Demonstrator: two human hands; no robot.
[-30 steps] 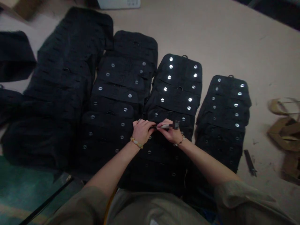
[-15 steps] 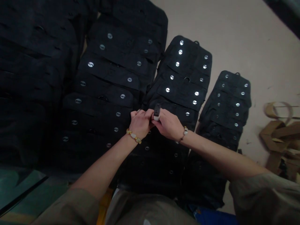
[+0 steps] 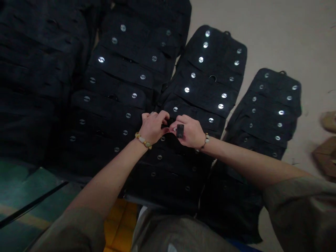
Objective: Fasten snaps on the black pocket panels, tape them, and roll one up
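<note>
Shift since half a second ago: small dark-headed tool [image 3: 180,131] has tipped, its dark end swinging round toward the viewer.
Right hand [image 3: 190,131]: its grip is closed around the tool, fingertips just beside the other thumb.
Left hand [image 3: 154,125]: fingers curled, thumb stretched toward the tool; whether its grip pinches cloth is unclear in the shadow.
Black fabric row [image 3: 193,108]: directly beneath both hands, overlapping pieces dotted with round silver studs [image 3: 187,90].
Neighbouring rows: one studded row [image 3: 112,108] to the left, another [image 3: 265,122] to the right.
Surface [image 3: 262,35]: pale, carrying the rows.
Wrists: a beaded bracelet [image 3: 143,140] on the left, another [image 3: 206,140] on the right.
</note>
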